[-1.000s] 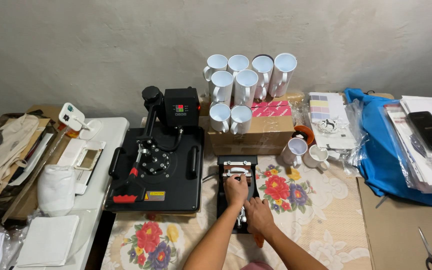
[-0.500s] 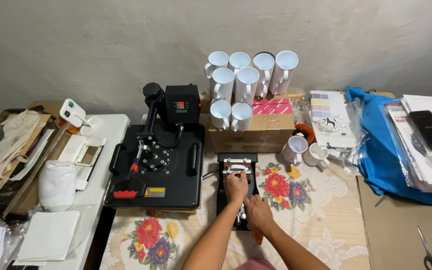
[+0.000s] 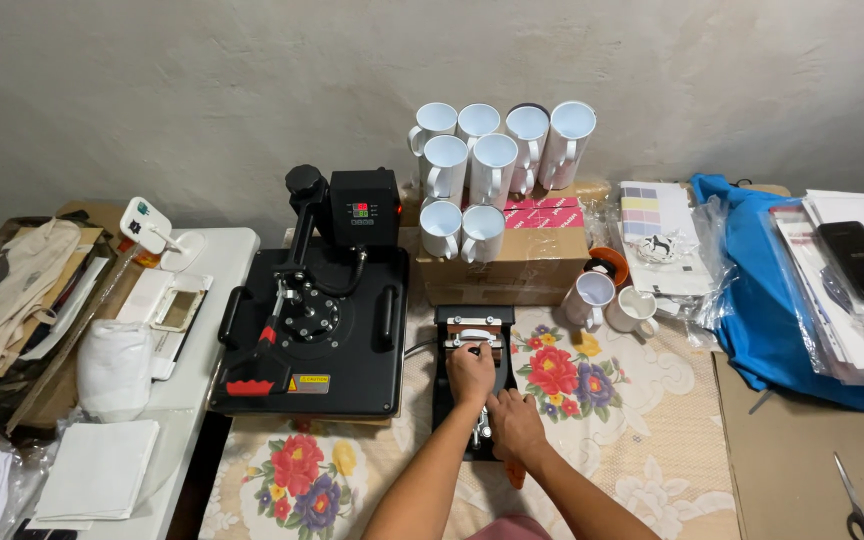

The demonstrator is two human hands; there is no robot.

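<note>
A small black mug press (image 3: 455, 322) lies on the flowered tablecloth (image 3: 592, 400), right of a large black flat heat press (image 3: 310, 335). My left hand (image 3: 470, 372) lies on top of the mug press, its fingers curled over the metal parts in the middle. Just below it, my right hand (image 3: 515, 425) is closed around the press's lever handle; the handle's orange tip (image 3: 515, 472) shows under my wrist. What sits inside the press is hidden by my hands.
Several white mugs (image 3: 497, 150) are stacked on a cardboard box (image 3: 512, 262) at the back, and two more mugs (image 3: 612, 300) stand beside it. Blue cloth (image 3: 752, 300), papers and a phone (image 3: 860, 260) lie right, scissors (image 3: 857, 505) front right, and folded white fabric (image 3: 97, 465) left.
</note>
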